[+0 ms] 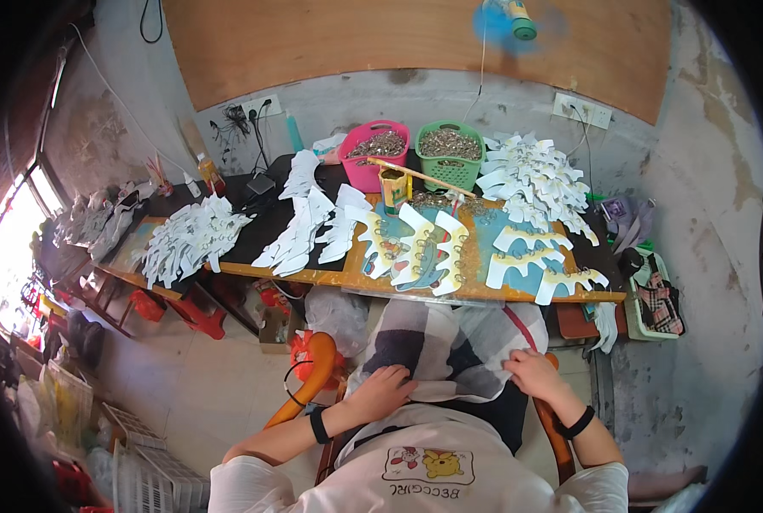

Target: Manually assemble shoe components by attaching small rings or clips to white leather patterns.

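A checked cloth (450, 342) in white, grey and dark squares, with a red strip at its right, lies over my lap below the table edge. My left hand (384, 389) rests at the cloth's near left edge, fingers curled on it. At the near right edge, my right hand (531, 373) pinches the cloth near the red strip. Beyond the cloth, on the table, white cut pieces (417, 246) with yellowish, scalloped edges and small metal rings lie in a row. More ringed pieces (528, 258) lie to their right.
The wooden table (313, 275) also bears piles of white pieces (195, 237), a pink basket (366, 175) and a green basket (437, 174) of small metal parts, and a yellow tin (395, 191) with a stick across it. Orange chair arms (313, 376) flank me. A white crate (652, 299) stands right.
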### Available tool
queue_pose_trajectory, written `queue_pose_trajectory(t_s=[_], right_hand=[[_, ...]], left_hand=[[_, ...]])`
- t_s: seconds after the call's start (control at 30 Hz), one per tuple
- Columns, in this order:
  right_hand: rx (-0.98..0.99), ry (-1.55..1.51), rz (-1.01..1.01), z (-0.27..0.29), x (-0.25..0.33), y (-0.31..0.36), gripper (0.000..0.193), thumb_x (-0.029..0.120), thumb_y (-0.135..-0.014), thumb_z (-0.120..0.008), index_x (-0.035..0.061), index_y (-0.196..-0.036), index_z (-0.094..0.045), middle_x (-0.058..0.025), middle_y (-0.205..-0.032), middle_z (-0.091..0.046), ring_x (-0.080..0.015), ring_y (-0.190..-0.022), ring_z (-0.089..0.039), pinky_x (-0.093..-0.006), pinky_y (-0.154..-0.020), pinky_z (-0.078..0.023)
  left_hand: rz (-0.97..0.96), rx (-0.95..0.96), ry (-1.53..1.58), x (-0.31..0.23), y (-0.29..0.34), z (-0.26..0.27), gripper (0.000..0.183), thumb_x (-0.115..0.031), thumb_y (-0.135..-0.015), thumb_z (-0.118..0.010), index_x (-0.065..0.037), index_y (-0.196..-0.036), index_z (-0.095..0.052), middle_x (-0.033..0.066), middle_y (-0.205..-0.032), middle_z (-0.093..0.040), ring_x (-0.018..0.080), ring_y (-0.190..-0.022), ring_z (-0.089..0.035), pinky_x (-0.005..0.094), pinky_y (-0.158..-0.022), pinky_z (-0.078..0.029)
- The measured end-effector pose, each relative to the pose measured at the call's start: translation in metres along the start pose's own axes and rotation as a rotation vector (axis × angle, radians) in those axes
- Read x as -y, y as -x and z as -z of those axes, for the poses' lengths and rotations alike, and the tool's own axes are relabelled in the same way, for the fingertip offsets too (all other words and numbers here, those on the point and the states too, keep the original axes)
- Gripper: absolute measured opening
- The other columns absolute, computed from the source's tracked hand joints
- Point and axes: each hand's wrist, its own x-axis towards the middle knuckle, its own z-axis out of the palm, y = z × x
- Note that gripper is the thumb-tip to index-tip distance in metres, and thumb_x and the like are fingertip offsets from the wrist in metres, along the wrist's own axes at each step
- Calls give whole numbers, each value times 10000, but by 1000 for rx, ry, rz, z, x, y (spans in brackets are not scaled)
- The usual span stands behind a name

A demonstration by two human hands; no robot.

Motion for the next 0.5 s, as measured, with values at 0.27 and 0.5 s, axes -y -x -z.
queue_pose_trajectory(t_s=[0.27,0.5], right_hand=[[-356,-315,-37,30,-3,47,206,138,-892,-589,80,-1090,-584,-172,-964,-652,-404,-889,-627,-478,-762,-517],[327,-578,210,29,28,108,521,477,-868,-695,95,-1217,-632,-143,-946,-697,-322,-913,-689,-394,-769,-542]], left_hand=[[17,-28,105,10,5,-6,205,-94,-899,-547,-48,-1097,-569,175,-1096,-592,335,-958,-627,405,-820,-513],[87,525,489,38,13,18,298,-318,-979,-551,-39,-1083,-543,184,-759,-624,392,-796,-639,469,-719,-501]])
